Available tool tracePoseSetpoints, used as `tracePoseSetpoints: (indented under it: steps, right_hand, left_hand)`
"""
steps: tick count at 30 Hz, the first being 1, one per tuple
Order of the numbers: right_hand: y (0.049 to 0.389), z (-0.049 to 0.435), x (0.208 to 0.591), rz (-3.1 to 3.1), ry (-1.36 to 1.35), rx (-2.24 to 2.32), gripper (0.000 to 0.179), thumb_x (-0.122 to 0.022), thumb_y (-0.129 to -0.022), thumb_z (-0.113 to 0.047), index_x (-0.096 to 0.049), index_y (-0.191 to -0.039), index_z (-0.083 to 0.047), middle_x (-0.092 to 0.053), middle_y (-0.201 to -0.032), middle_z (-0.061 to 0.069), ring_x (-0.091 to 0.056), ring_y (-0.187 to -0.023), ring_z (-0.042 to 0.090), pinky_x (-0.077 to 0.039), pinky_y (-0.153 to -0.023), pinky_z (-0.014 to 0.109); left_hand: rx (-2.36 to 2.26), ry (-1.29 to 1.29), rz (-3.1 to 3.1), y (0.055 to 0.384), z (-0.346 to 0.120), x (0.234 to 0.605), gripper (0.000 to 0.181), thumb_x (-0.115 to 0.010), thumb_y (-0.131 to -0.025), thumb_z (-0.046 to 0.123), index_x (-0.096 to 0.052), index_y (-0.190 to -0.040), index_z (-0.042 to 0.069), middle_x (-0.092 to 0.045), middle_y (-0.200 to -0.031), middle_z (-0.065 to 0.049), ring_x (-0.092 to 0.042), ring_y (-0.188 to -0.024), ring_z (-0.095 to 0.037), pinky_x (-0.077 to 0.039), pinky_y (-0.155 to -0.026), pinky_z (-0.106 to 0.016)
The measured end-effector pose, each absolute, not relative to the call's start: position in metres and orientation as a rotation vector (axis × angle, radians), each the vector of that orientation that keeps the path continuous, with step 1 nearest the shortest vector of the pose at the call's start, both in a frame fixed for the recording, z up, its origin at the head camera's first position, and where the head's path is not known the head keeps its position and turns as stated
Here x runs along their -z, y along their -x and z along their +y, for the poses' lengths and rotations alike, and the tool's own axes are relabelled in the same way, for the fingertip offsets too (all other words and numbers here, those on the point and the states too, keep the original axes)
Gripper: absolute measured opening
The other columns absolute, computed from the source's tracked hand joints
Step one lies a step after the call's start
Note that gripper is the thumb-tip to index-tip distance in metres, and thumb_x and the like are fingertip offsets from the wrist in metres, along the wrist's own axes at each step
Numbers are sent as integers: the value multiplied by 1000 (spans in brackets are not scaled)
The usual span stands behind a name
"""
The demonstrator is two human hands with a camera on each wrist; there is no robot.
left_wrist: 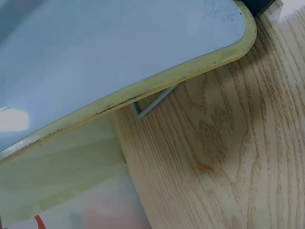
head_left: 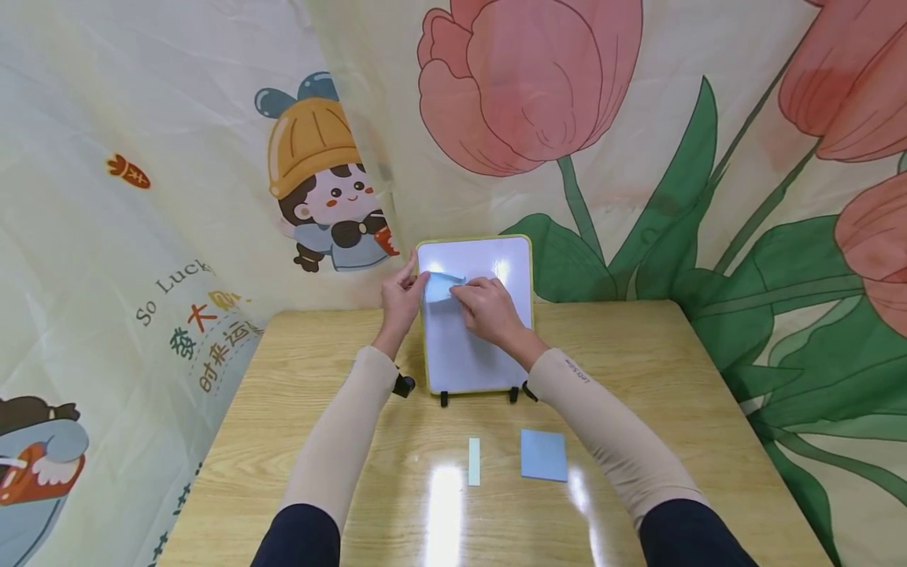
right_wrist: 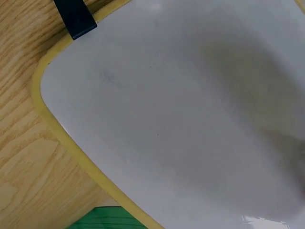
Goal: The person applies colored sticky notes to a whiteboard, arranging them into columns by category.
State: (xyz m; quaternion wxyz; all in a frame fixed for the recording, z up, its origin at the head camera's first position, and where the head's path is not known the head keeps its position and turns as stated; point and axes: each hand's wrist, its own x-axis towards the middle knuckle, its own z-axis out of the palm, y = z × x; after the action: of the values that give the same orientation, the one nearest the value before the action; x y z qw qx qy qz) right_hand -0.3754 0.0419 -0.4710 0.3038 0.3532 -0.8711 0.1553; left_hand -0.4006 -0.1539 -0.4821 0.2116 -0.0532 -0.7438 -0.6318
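A whiteboard [head_left: 478,346] with a yellow rim stands upright on small black feet on the wooden table. On its upper left lies a light blue sticky note [head_left: 439,288], its top edge curling off the surface. My right hand [head_left: 489,311] pinches the note's right side between thumb and fingers. At the board's left edge, my left hand [head_left: 402,298] grips the rim, its thumb over the note's upper left corner; its fingers are partly hidden. Neither wrist view shows the note; the right one has only a blurred bit of hand at its right edge.
On the table [head_left: 602,370] in front of the board lie a blue sticky-note pad [head_left: 543,455] and a narrow pale green strip [head_left: 474,462]. A printed cloth [head_left: 496,197] hangs behind the table. A thin metal stand leg [left_wrist: 155,102] shows behind the board.
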Motion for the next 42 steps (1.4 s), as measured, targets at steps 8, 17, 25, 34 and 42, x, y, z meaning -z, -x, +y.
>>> tracePoseSetpoints:
  steps: [8, 17, 25, 34, 42]
  right_hand:
    - [376, 33, 468, -2289, -1022, -344, 36, -57, -97, -35, -71, -121, -12, -72, -120, 3, -63, -106, 26, -49, -89, 41]
    - [377, 24, 472, -2254, -1066, -126, 56, -55, -96, -47, -56, -141, -14, -56, -145, -1, -51, -129, 29, -43, -99, 47]
    - [378, 24, 473, -2437, -1045, 11, 65, -39, -101, -54, -36, -154, -17, -35, -160, -3, -22, -150, 29, -19, -120, 52]
    - [383, 31, 476, -2468, -1046, 81, 70, -38, -100, -55, -26, -157, -17, -21, -166, -3, -5, -155, 29, 0, -124, 52]
    - [383, 36, 483, -2529, -1015, 85, 71, -35, -101, -56, -19, -159, -19, -10, -168, -3, -1, -155, 29, 3, -124, 51]
  left_hand:
    - [1764, 147, -2057, 399, -152, 482, 49, -71, -92, 15, -54, -138, 22, -71, -112, -20, -60, -72, -5, -50, -66, -12]
    - [1754, 145, -2061, 398, -149, 481, 47, -70, -93, 12, -55, -137, 21, -71, -106, -22, -57, -67, -4, -48, -62, -12]
    - [1751, 155, -2055, 398, -150, 482, 47, -69, -93, 13, -55, -137, 19, -71, -109, -23, -59, -68, -5, -50, -64, -11]
    - [1783, 179, -2058, 400, -151, 481, 48, -69, -93, 16, -53, -138, 19, -69, -119, -19, -65, -76, -10, -54, -69, -14]
    - [1758, 192, -2079, 400, -154, 480, 48, -69, -94, 16, -53, -139, 19, -71, -110, -22, -61, -72, -22, -49, -63, -12]
